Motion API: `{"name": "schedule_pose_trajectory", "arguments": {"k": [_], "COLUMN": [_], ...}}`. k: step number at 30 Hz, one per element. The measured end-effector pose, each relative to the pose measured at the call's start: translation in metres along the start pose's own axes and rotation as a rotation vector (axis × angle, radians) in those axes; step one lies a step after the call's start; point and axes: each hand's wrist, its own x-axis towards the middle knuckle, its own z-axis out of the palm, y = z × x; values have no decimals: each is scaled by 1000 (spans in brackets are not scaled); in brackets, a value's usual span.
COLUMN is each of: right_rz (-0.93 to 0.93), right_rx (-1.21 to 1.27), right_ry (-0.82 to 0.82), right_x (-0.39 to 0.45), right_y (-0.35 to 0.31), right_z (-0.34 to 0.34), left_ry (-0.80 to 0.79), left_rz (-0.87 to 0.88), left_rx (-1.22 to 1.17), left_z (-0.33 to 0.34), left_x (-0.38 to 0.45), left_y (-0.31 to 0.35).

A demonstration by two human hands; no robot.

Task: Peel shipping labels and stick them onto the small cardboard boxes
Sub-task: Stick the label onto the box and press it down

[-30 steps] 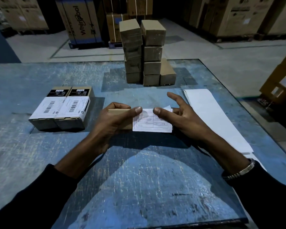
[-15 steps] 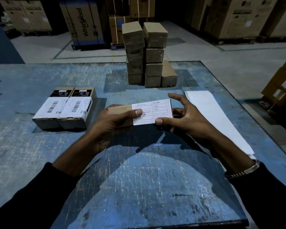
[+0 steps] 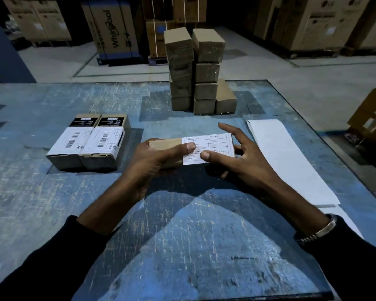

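The left hand (image 3: 152,157) is gripping a small box (image 3: 165,144) above the table (image 3: 52,213), fingers curled round its left end and the thumb pressing the near edge of the label (image 3: 207,148). The right hand (image 3: 243,157) is cradling the box's right end, its thumb lying on the label's lower part while the forefinger is pointing free above; the fingers underneath are hidden, so how firmly they are clasping is hard to say. The label is covering the right part of the top face and appears to be wrapping over the front edge. To seat it well, the thumbs should be sliding outward from the middle, pushing air toward the edges, then creasing the overhang down flat. Left of the hands two labelled boxes (image 3: 89,142) are lying side by side; a stack (image 3: 195,70) of bare ones is waiting behind, and the liner (image 3: 291,161) is lying to the right.
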Motion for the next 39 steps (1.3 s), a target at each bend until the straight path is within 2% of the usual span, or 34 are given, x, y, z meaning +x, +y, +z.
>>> {"name": "schedule_pose_trajectory", "arguments": {"k": [8, 13, 18, 26, 36, 39], "right_rz": [11, 30, -27, -110, -171, -132], "right_rx": [253, 328, 251, 78, -188, -159], "right_ry": [-46, 41, 110, 193, 290, 289], "right_x": [6, 3, -4, -6, 0, 2], "right_y": [7, 3, -3, -2, 13, 16], "right_z": [0, 6, 13, 17, 16, 17], "left_ry": [47, 152, 238, 237, 140, 115], "left_rz": [11, 187, 232, 232, 230, 236], "left_rx": [-53, 32, 111, 46, -104, -97], "left_z": [3, 14, 23, 23, 19, 16], "left_x": [-1, -6, -4, -1, -5, -3], "left_y": [2, -1, -12, -15, -8, -8]}}
